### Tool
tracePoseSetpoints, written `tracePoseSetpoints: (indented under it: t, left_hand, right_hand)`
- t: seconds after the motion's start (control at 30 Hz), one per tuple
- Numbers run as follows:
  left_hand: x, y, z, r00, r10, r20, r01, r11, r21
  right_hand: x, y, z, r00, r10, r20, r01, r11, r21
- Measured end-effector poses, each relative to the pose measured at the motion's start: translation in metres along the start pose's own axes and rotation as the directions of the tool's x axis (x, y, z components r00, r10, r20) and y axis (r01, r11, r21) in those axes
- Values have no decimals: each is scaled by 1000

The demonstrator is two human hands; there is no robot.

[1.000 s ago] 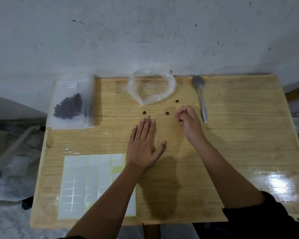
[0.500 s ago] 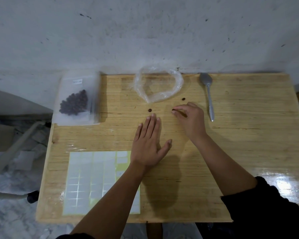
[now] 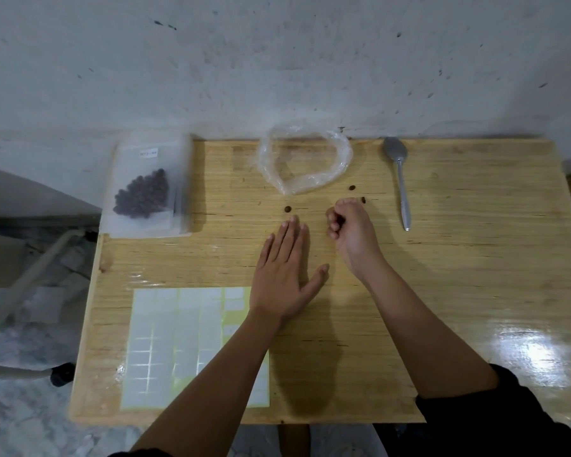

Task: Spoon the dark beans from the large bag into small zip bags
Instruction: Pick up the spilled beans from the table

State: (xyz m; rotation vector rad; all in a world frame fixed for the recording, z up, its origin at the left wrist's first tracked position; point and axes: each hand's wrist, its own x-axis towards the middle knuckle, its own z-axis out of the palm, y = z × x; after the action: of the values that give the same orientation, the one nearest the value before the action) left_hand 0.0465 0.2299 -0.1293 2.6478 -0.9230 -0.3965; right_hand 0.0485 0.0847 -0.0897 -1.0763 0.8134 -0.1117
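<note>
One small clear zip bag (image 3: 145, 189) holding a heap of dark beans (image 3: 142, 194) lies at the far left edge of the pale wooden counter (image 3: 475, 258), apparently on top of other bags, so the packing looks largely done. Near the front left sits a white sheet of blank labels (image 3: 178, 344). The left hand (image 3: 287, 272) rests flat on the wood, fingers straight and together, its grip wide and holding nothing. Behind it the large crumpled clear plastic bag (image 3: 305, 163) looks empty. Three loose beans (image 3: 287, 209) are scattered just in front of that bag; gathering them seems to be what remains. The right hand (image 3: 351, 232) sits among them with its grip curled tight, one bean just beside its knuckles; whether anything is inside I cannot tell. Further right, the grey metal spoon (image 3: 401, 179) lies untouched.
</note>
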Motion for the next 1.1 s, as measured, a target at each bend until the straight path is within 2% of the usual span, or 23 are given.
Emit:
tracePoseSetpoints:
  t: [0.07,0.13,0.2,0.23,0.3,0.37,0.5,0.57,0.67,0.77,0.97,1.1]
  left_hand:
    - [-2,0,-1,1000,-10,-17,10,999,-44]
    - [-4,0,-3,999,-31,-39,29,997,-65]
    - [-5,-2,-4,997,-68,-42,64,995,-75]
    - [-6,-5,-5,995,-92,-42,88,993,-76]
    - [-7,-13,-6,991,-123,-50,121,991,-49]
    - [-8,-18,-6,991,-120,-61,120,993,5]
    - [-6,-18,-3,992,-119,-48,122,991,61]
    - [-6,-18,-3,992,-119,-48,121,991,58]
    - [-5,-19,-3,992,-120,-50,122,991,44]
    - [-5,-19,-3,991,-127,-50,128,991,30]
    - [-6,-19,-6,990,-128,-63,129,992,8]
    - [-6,-18,-8,989,-136,-58,136,991,3]
  right_hand:
    - [0,-1,4,999,44,11,-45,994,101]
    - [1,-1,6,998,70,0,-70,992,108]
    - [4,-2,7,998,60,7,-60,998,7]
    - [5,-2,7,999,26,23,-23,993,-114]
    - [6,-1,8,992,-95,88,124,894,-431]
    - [7,1,12,962,-211,175,274,748,-605]
    - [9,8,23,907,-363,214,403,600,-691]
    - [12,11,28,875,-433,216,447,550,-706]
    - [16,16,33,854,-463,236,472,500,-726]
    - [18,22,34,851,-463,247,473,474,-743]
    - [18,22,37,860,-468,205,452,510,-732]
    - [13,19,36,908,-368,202,389,558,-733]
